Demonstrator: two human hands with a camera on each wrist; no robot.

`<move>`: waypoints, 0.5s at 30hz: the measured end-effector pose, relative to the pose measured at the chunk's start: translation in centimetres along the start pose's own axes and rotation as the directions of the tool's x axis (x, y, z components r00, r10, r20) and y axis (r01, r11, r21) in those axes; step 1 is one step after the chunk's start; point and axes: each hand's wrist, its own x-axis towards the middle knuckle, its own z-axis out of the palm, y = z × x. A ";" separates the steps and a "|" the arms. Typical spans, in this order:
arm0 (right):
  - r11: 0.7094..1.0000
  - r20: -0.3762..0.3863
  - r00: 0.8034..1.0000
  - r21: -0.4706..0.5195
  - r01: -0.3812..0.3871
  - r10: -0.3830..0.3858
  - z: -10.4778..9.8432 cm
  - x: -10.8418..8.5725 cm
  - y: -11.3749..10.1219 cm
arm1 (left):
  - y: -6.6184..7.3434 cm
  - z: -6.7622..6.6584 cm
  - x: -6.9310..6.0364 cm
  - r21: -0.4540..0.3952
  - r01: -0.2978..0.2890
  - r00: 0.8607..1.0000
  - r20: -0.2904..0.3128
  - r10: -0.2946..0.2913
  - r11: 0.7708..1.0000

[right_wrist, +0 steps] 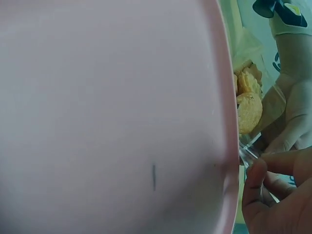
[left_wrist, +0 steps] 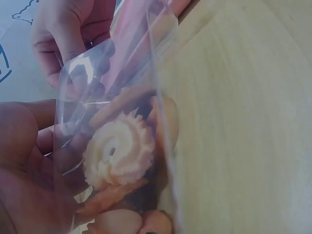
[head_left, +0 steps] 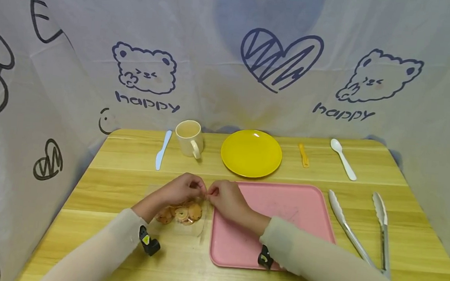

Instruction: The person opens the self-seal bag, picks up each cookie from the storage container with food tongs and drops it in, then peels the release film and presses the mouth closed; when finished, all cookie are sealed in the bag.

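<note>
A clear plastic bag (head_left: 199,230) of cookies (head_left: 181,214) lies on the table at the left edge of the pink tray. Its far right corner is pinched between the thumb and finger of my right hand (head_left: 228,198), which reaches over the tray's corner. Close beside it, my left hand (head_left: 183,190) grips the same end of the bag, its fingertips almost meeting the right ones. A swirled cookie (left_wrist: 118,151) shows through the film in the left wrist view. In the right wrist view the pinched film (right_wrist: 249,152) looks crumpled; whether the bag is sealed cannot be told.
The pink tray (head_left: 275,202) lies under my right forearm. Along the back stand or lie a blue knife (head_left: 163,150), a cream mug (head_left: 189,138), a yellow plate (head_left: 251,153), a small orange utensil (head_left: 303,155) and a white spoon (head_left: 344,160). Metal tongs (head_left: 354,239) lie spread at right.
</note>
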 end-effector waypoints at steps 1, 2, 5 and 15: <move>1.000 0.005 1.000 0.002 -0.006 0.006 0.0 0.1 0.0 | 0.0 0.0 0.0 -0.004 0.007 1.000 -0.002 -0.007 1.000; 1.000 0.011 1.000 0.006 -0.012 0.012 0.0 0.2 0.0 | -0.1 0.0 0.0 -0.011 0.012 1.000 -0.004 -0.012 1.000; 0.999 0.025 0.999 0.030 -0.026 0.026 0.1 0.5 0.1 | -0.1 -0.1 -0.1 -0.029 0.021 1.000 -0.008 -0.022 0.999; 0.999 0.027 0.999 0.047 -0.022 0.021 0.6 1.1 0.4 | 0.0 -0.3 -0.3 -0.052 0.029 0.999 -0.012 -0.030 0.998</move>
